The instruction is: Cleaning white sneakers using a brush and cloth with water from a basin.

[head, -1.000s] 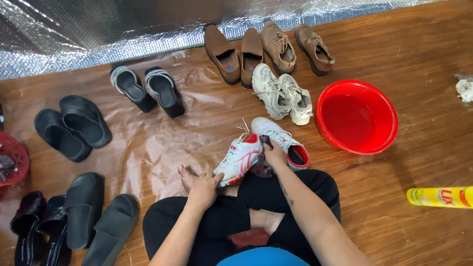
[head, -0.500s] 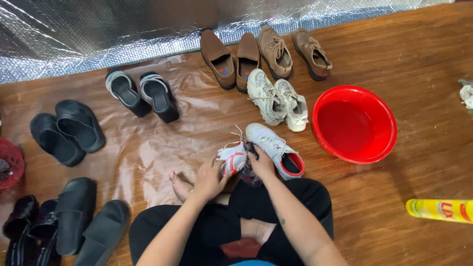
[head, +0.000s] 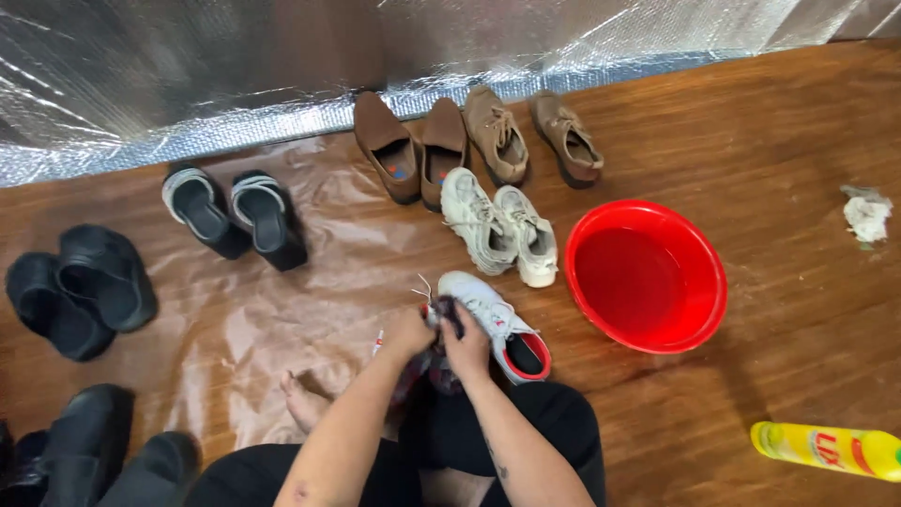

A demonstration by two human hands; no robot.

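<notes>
1. Two hands meet over a white sneaker with red lining [head: 493,324] on the brown plastic sheet [head: 282,310], just in front of the person's crossed legs.
2. Left hand [head: 408,333] has its fingers curled shut around a second shoe, mostly hidden beneath the hands.
3. Right hand [head: 466,345] has fingers closed on a dark cloth [head: 449,310] pressed against the shoe.
4. Just right of the sneaker sits a red basin [head: 648,277]; a pale sneaker pair [head: 502,225] lies beyond.
</notes>
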